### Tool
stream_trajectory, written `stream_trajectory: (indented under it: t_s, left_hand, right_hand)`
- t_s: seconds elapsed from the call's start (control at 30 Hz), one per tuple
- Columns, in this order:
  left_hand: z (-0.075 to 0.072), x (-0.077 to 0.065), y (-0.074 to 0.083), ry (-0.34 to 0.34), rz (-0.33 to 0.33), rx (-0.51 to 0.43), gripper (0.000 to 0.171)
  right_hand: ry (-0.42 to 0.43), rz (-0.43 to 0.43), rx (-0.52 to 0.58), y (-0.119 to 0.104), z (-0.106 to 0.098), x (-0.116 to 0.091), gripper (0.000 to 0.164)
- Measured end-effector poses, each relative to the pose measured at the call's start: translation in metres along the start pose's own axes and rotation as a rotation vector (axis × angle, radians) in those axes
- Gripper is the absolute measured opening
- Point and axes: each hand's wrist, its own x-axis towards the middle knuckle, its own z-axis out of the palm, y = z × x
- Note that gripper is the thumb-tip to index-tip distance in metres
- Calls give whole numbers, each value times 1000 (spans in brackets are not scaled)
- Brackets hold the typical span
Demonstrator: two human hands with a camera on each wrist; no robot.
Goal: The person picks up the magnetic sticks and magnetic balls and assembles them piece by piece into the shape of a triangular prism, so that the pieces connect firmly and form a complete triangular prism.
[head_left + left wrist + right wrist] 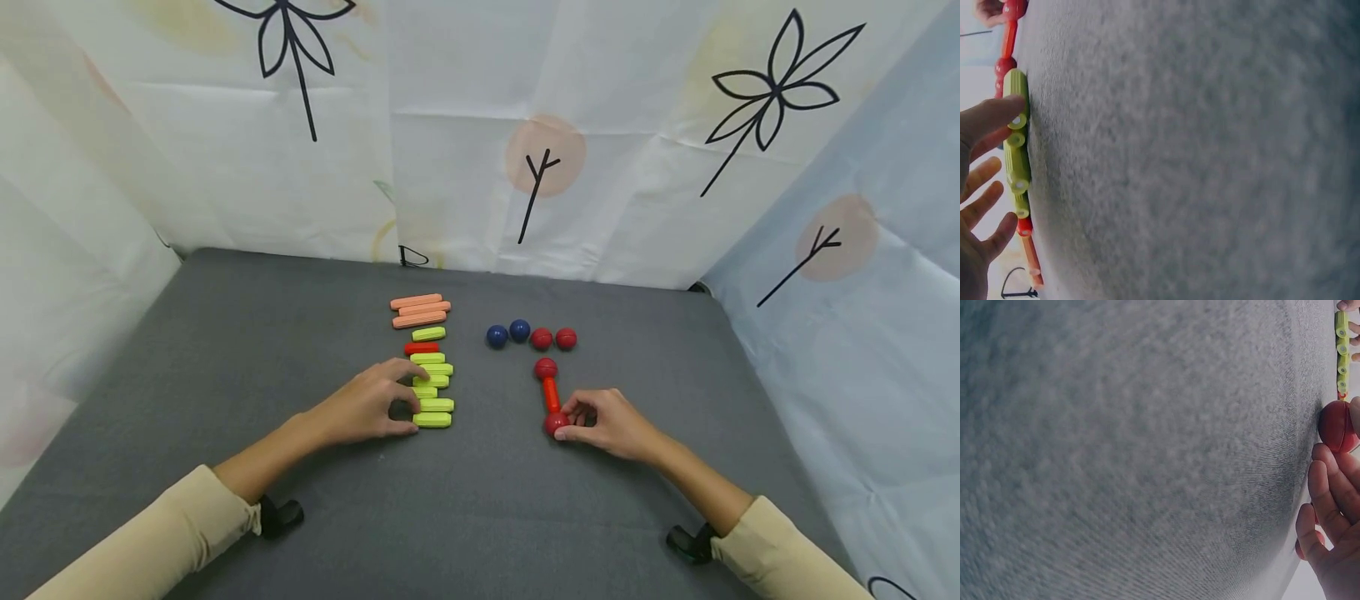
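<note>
My right hand pinches the nearer red ball between thumb and fingers. A red-orange rod runs from that ball to another red ball, forming a dumbbell shape on the table. On the left, my left hand rests with spread fingers at the ends of several yellow-green ribbed rods lying side by side in a column. In the left wrist view, the thumb touches the end of a yellow-green rod, and the other fingers are loosely extended.
Farther up the column lie a red rod, a yellow-green rod and three orange rods. Two blue balls and two red balls stand in a row beyond the dumbbell shape. Patterned white cloth borders the grey table.
</note>
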Motion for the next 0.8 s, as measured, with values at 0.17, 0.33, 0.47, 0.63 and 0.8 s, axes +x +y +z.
stream_trajectory:
  t_s: [0.17,0.33,0.47,0.63,0.8]
  left_hand:
    - [5,2,6,19,37,65,18]
    - [8,5,11,35,44,44,15]
    - [11,14,17,52,55,0,16]
    - [19,37,27,71,66,3,17]
    - [29,61,39,59,64,-8,16]
  right_hand:
    - [-7,18,3,-2,0,0,23]
    - [-1,16,4,-2,0,-1,22]
    - [6,12,3,-2,1,-1,21]
    - [5,13,-4,-3,2,-1,21]
    - [-4,10,-10,-6,3,1,21]
